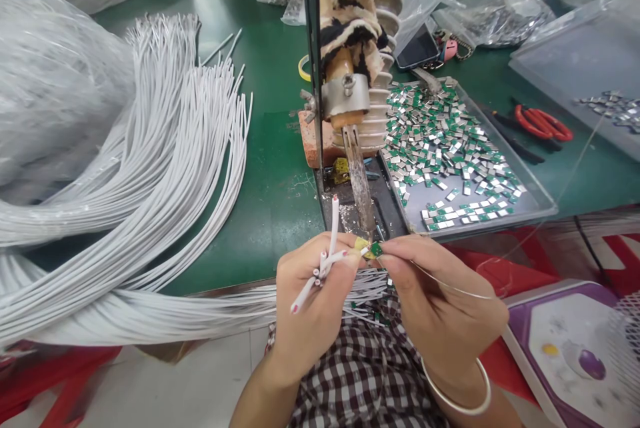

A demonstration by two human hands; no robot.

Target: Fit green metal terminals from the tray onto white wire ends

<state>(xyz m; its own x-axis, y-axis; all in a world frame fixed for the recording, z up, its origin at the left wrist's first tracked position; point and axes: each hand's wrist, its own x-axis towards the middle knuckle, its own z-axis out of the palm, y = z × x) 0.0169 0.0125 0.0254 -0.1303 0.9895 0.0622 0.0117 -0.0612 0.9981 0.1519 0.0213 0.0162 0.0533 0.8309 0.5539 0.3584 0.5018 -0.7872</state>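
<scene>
White cables (335, 218), a small bunch with cut ends, some showing red inside, are in the left hand (313, 308), by the near edge of the green table (270, 188), around its middle. The left hand grips them between thumb and curled fingers, the ends fanning out several ways. The right hand (440, 295) pinches a small green circuit board (376, 250) against the left fingertips, a thin wire (453, 289) running back across it. Just above hangs the soldering iron tip (359, 181); whether it touches the board I cannot tell. A large cable bundle (175, 148) spreads over the table's left side and past its near edge. Right of the iron, at the near edge, a clear tray (530, 198) carries many small boards (450, 128), with red-handled pliers (543, 123) beside it and a phone (419, 48) beyond its far left corner.
</scene>
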